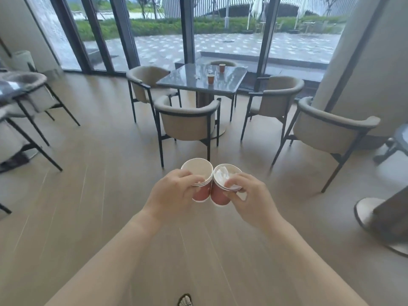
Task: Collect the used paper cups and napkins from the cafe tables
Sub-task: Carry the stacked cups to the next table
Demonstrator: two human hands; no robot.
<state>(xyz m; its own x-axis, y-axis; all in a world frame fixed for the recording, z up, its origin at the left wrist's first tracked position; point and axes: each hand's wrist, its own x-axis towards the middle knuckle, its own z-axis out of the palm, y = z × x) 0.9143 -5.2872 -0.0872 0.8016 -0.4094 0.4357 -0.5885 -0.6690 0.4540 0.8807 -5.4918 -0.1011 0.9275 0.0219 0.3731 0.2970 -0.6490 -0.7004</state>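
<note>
Both hands loaded, cups side by side and touching.
My left hand (174, 191) grips a nested cup stack (202, 193); my right hand (249, 195) grips a stuffed cup (218, 196) holding a crumpled napkin (221, 174). My fingers hide the near walls, so the stack count is unclear. Well beyond my hands, the near cup (210, 78) and far cup (221, 67) stand on the table (176, 81); a white scrap (196, 76) beside them is unreadable.

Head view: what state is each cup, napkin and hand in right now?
left hand, gripping left cup stack
left cup stack, nested, tilted forward
right hand, gripping right cup stack
right cup stack, nested, tilted forward
napkin, crumpled inside right cup stack
near table cup, upright
far table cup, upright
</note>
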